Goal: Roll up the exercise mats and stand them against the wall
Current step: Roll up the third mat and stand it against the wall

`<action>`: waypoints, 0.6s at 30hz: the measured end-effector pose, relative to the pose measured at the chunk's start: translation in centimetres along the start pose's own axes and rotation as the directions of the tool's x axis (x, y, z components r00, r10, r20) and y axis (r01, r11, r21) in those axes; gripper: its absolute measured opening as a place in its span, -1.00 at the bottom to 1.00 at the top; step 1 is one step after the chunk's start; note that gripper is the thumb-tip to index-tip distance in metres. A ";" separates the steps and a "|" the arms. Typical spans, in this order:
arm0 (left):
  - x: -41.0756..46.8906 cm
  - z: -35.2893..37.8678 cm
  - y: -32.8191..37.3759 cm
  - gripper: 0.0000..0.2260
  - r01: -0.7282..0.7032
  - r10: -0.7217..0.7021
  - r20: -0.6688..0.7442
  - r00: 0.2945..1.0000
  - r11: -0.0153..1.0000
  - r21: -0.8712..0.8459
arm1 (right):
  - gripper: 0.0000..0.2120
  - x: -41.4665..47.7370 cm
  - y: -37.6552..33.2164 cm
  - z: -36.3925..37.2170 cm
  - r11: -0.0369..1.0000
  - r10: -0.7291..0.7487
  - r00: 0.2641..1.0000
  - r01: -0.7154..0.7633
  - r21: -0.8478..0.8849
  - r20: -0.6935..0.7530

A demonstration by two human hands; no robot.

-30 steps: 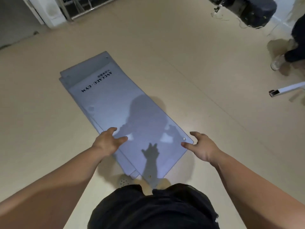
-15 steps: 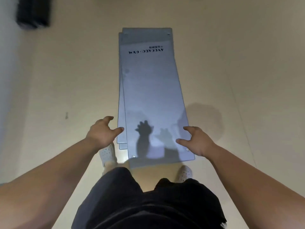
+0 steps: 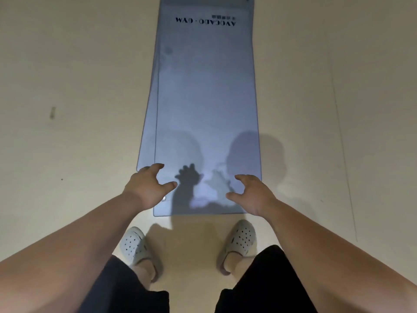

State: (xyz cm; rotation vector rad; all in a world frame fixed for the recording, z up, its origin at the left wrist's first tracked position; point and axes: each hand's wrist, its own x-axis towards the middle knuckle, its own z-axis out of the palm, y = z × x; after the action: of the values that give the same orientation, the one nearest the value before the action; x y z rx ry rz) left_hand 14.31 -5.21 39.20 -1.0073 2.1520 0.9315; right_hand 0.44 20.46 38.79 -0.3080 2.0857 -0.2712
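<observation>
A grey-blue exercise mat (image 3: 206, 105) lies flat on the floor, stretching away from me, with dark upside-down lettering near its far end. A second mat (image 3: 147, 136) of the same colour lies under it and sticks out along the left side. My left hand (image 3: 147, 188) hovers over the near left corner of the top mat, fingers spread and curled. My right hand (image 3: 252, 193) is over the near right corner, also spread. Neither hand holds anything; whether they touch the mat I cannot tell.
The beige floor (image 3: 79, 86) surrounds the mats on all sides. My two feet in white perforated clogs (image 3: 133, 245) (image 3: 241, 238) stand just short of the mat's near edge. A thin floor seam (image 3: 338, 109) runs along the right.
My view has swung down and closer, so the mats now run straight away from me. Both hands have dropped nearer to the near corners of the top mat.
</observation>
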 end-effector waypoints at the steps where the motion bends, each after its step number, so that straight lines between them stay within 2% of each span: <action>1: 2.2 1.7 -0.9 -0.32 0.001 -0.001 0.006 1.000 1.000 0.002 | -0.24 2.4 0.6 1.6 1.000 -0.001 1.000 0.001 -0.009 0.002; 6: 12.8 10.8 -4.9 -0.29 -0.052 0.051 0.010 0.999 0.997 0.061 | -0.21 14.7 3.2 10.1 0.999 -0.031 0.998 0.031 -0.010 0.055; 10: 20.6 18.1 -8.6 -0.26 -0.109 0.098 0.060 0.993 0.967 0.232 | -0.24 23.9 4.9 17.5 0.998 -0.061 0.996 0.060 0.018 0.065; 12: 23.9 20.9 -10.5 -0.31 -0.124 0.103 0.084 0.991 0.941 0.314 | -0.27 28.3 6.1 20.9 0.997 -0.078 0.995 0.076 0.029 0.069; 15: 27.8 23.8 -12.3 -0.42 -0.167 0.112 0.179 0.977 0.928 0.332 | -0.35 33.1 7.8 24.5 0.995 -0.071 0.996 0.066 0.078 0.061; 18: 30.4 25.5 -13.2 -0.42 -0.199 0.116 0.211 0.970 0.879 0.433 | -0.29 35.6 9.9 26.9 0.998 -0.047 0.999 0.046 0.047 0.006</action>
State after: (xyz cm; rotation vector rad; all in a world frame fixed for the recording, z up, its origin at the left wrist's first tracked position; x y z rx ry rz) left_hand 13.69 -3.86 -2.55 -0.5026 2.1749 0.5220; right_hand 4.95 16.39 -6.52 -0.3291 2.0644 -0.3458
